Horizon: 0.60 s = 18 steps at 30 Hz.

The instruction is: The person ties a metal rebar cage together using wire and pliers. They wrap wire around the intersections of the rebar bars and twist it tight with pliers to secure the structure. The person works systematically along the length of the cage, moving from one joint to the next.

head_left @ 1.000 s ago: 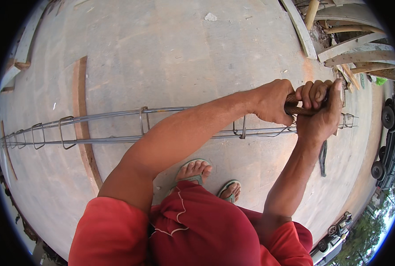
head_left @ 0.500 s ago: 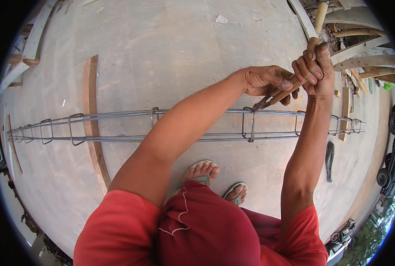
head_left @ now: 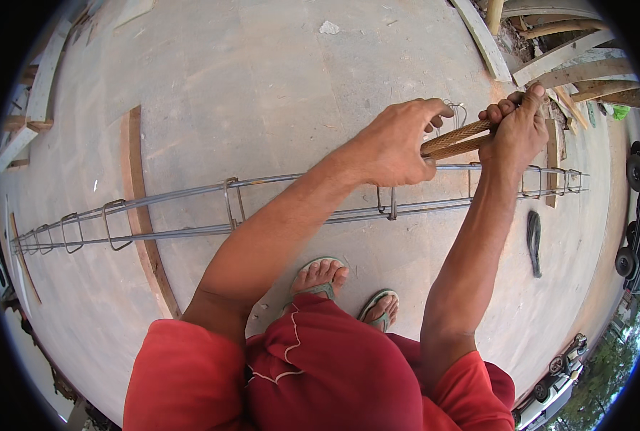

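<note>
Steel cage [head_left: 394,205] — plank [head_left: 134,161] beneath, forearms [head_left: 284,208] in front

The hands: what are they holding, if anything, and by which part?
The right hand holds a two-handled tool by its handle ends. Whether the left hand holds anything cannot be told.

Tool handles [head_left: 460,135] look rough and knurled, bars [head_left: 190,192] dull metal, the plank [head_left: 131,151] matt wood.

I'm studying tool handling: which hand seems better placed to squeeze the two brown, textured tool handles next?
Probably the right hand: it grips the outer ends of the two brown, textured tool handles. The left hand is at their opposite ends; whether it holds them is unclear.
</note>
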Each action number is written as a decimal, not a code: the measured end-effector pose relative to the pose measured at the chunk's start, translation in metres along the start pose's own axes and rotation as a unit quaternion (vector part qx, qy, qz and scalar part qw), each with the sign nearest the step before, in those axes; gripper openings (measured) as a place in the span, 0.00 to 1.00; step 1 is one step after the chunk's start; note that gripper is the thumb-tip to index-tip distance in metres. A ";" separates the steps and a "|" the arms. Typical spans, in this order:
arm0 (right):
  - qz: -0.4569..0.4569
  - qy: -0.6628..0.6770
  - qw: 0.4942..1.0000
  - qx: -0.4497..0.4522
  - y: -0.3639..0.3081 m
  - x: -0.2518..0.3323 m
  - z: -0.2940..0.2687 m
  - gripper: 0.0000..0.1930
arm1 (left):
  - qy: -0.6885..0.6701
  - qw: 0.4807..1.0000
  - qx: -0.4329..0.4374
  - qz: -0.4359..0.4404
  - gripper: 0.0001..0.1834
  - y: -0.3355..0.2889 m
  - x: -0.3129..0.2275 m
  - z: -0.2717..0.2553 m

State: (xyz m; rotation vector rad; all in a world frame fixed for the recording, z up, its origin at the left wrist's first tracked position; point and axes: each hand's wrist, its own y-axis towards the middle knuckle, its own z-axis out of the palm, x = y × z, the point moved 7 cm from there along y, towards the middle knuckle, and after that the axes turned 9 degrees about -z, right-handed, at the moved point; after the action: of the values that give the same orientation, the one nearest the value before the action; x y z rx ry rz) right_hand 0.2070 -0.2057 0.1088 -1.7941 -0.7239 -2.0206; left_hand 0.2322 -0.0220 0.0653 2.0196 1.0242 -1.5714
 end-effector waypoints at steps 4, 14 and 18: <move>-0.063 -0.080 0.992 0.079 -0.012 0.020 0.039 0.30 | -0.023 0.987 -0.159 -0.030 0.24 0.026 -0.023 0.032; -0.015 -0.054 0.914 0.401 -0.005 0.017 0.085 0.24 | -0.198 0.970 0.136 -0.048 0.08 0.053 -0.003 0.026; -0.097 -0.086 0.972 0.194 0.004 0.006 0.076 0.23 | -0.084 0.990 -0.102 -0.049 0.10 0.042 -0.002 0.017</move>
State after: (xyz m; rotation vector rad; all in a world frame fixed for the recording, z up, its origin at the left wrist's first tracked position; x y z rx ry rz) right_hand 0.2699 -0.1642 0.1206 -1.7274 -1.2925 -1.6917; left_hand 0.2517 -0.0621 0.0563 1.6964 1.1799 -1.5836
